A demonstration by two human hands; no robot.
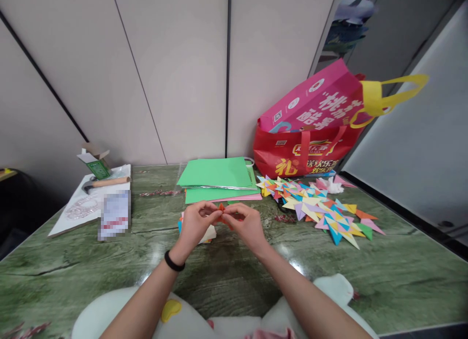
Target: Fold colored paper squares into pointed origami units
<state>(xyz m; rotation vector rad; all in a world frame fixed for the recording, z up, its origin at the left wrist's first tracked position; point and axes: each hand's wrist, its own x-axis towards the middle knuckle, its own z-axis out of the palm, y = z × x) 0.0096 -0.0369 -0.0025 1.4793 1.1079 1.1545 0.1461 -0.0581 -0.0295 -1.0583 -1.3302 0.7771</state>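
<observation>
Both hands meet over the middle of the table, pinching a small orange piece of folded paper (221, 208) between the fingertips. My left hand (197, 222), with a black band at the wrist, grips its left side. On the right side my right hand (246, 224) holds it with thumb and fingers. Most of the paper is hidden by the fingers. Beneath and beside my left hand lies a small stack of coloured paper squares (208, 234), partly covered. Just beyond the hands rests a pile of green paper sheets (215, 173), with a pink sheet near the bottom.
Many folded paper stars (325, 210) in mixed colours spread at the right. Behind them stand a red gift bag (307, 151) and a pink box (314, 98). At left, a hammer (106, 183) and a green-white carton (97, 164) lie on a white board (78, 207).
</observation>
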